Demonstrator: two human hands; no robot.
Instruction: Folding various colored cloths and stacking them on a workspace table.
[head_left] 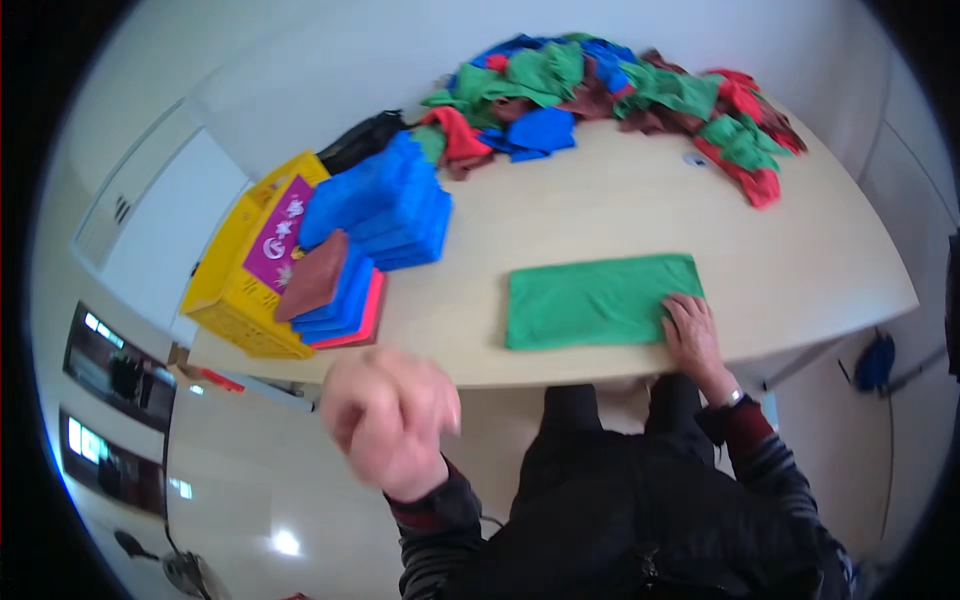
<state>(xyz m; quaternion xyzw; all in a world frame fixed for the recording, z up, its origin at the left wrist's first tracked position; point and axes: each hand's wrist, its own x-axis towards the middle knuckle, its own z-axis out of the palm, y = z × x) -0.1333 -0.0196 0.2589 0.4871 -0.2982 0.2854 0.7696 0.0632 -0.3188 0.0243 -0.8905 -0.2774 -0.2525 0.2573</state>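
A green cloth (600, 302), folded into a rectangle, lies flat near the front edge of the table. My right hand (692, 335) rests on its right end, fingers stretched out and apart, not gripping. Raised off the table at the front left, my left hand (392, 415) is curled into a loose fist, slightly blurred, with nothing visible in it. Nearest to that hand is a small stack of folded cloths, with a brown cloth (315, 277) on top, blue ones beneath and a red cloth (368, 315) at the bottom.
Behind the small stack stands a taller pile of folded blue cloths (385, 205). A yellow plastic basket (225, 300) with a purple panel sits at the table's left edge. Along the back, crumpled green, blue, red and brown cloths (545, 80) form a long heap beside a black bag (362, 143).
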